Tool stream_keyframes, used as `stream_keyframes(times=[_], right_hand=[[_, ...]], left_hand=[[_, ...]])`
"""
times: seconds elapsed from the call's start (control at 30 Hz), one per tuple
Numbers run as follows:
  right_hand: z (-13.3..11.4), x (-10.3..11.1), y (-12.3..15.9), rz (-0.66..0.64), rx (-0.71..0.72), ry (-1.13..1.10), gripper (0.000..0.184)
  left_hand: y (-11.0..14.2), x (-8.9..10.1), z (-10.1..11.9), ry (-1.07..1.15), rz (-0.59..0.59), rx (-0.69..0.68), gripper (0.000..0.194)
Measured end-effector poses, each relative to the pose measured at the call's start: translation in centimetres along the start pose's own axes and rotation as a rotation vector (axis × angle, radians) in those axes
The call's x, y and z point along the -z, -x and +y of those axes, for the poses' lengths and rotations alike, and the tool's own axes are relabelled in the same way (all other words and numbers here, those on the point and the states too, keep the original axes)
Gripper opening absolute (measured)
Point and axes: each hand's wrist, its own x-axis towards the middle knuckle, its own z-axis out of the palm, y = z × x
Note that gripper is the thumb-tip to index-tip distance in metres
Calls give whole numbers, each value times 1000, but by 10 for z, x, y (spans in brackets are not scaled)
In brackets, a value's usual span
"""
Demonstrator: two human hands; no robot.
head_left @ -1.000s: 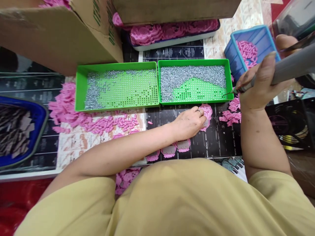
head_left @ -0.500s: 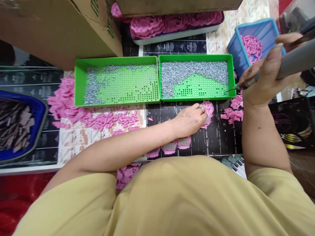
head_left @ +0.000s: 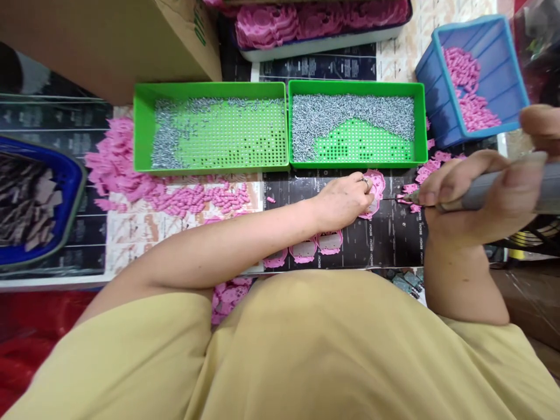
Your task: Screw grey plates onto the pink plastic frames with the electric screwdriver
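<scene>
Lowered since the earlier frame: right hand (head_left: 476,195), fingers wrapped around a grey screwdriver (head_left: 503,189), its tip now beside the pink part (head_left: 375,189), off the right green tray (head_left: 356,125). Left hand (head_left: 345,201), unmoved at centre frame, fingertips pressing the pink part onto the desk (head_left: 389,239). Left green tray (head_left: 210,128), upper centre, screws inside. Blue bin (head_left: 475,76), upper right, pink pieces inside.

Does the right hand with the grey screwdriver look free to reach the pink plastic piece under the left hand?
Probably yes: the right hand points the grey screwdriver at the pink plastic piece, nothing between; the left hand covers one side only.
</scene>
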Motion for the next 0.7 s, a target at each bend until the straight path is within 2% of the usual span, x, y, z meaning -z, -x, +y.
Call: stream_keyframes(times=[0.1,0.2,0.33,0.53,0.7], right_hand=[[13,-8,10,-74,120,-39,18],[24,-3,7,-122,179,-13,19],[26,4,7,-93,152,14,19],[30,4,9,-126,132,33,21],[31,-2,12,-133,83,126,28]], left_hand=[[0,1,1,9,-24,28,23],[-1,0,1,9,-32,28,22],[-2,2,1,20,-48,35,22],[-4,5,1,46,-101,52,21],[-4,2,-1,57,-53,31,20]])
